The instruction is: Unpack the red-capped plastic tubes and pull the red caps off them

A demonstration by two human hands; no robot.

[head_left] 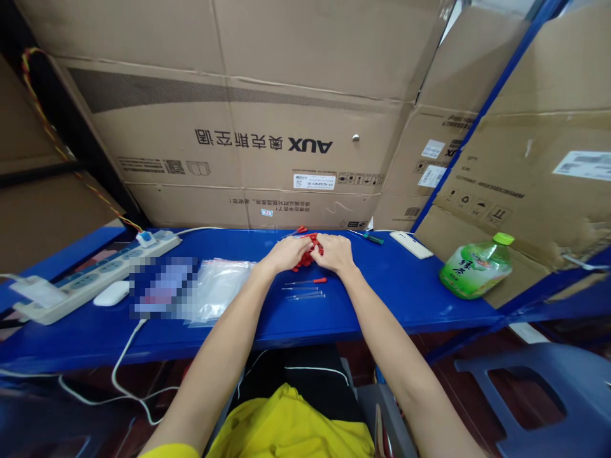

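One capped tube (315, 280) looks done, a few bare tubes (305, 295) aren't; left hand (289, 252) and right hand (337, 252) both curl round red caps (303, 261), can't tell the grip.

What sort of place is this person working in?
Probably a makeshift bench in a small workshop or storeroom, though I can't be sure which: a blue work surface, flattened cardboard cartons standing as walls, and a heap of small red parts.
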